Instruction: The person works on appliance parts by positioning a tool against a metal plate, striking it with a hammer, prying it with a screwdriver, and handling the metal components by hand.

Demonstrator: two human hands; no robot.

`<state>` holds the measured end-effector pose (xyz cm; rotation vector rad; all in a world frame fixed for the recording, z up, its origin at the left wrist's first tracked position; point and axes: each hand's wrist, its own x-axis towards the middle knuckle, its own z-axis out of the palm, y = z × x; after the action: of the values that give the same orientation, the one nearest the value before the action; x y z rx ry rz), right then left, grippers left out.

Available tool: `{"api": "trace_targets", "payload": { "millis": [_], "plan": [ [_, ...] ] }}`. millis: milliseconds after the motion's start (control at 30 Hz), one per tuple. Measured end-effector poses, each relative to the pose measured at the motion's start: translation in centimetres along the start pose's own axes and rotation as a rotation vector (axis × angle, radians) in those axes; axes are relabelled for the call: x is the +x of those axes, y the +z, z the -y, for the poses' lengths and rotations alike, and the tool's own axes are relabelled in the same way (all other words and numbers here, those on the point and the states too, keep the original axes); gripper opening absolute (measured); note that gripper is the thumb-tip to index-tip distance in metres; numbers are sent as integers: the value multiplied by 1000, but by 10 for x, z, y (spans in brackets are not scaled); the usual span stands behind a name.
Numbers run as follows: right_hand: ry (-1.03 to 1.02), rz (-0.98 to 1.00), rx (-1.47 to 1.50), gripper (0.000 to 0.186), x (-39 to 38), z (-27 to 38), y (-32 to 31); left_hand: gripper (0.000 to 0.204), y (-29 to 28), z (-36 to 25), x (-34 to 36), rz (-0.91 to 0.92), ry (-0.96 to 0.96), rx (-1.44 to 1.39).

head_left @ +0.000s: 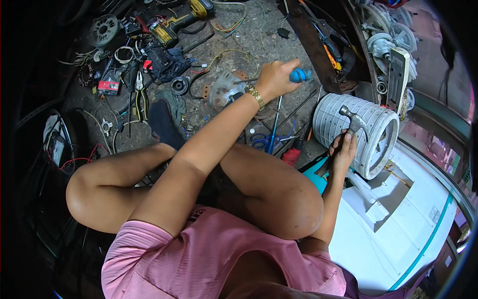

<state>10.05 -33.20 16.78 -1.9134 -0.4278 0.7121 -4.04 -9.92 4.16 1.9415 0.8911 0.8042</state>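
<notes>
My left hand [279, 78], with a gold watch on the wrist, reaches across and is closed on the blue handle of a screwdriver [300, 75]. Its thin shaft shows on the other side of the fist, over a round greyish metal part [226, 92] on the floor. My right hand [343, 149] grips the dark handle of a hammer [352, 119], metal head up. Right behind the hammer lies a white slotted drum [331, 117] on its side; whether they touch I cannot tell. Below my left hand lie another blue screwdriver [271, 139] and blue-handled scissors [260, 141].
A red-handled tool [293, 153] lies beside my knee. Pliers [141, 95], a yellow cordless drill [174, 27], wires and a pulley wheel [103, 30] clutter the left floor. At right are a large white appliance body [398, 244] and a rack edge [366, 45] with white plastic parts.
</notes>
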Motion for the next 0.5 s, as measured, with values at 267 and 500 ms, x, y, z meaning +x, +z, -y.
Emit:
{"api": "trace_targets", "payload": {
  "millis": [267,500],
  "plan": [
    [-14,28,2,24,8,3,9,36,-2,-4,4,-3,-19,6],
    [3,34,4,24,7,-2,11,36,-1,0,6,-30,-7,0]
  ]
}}
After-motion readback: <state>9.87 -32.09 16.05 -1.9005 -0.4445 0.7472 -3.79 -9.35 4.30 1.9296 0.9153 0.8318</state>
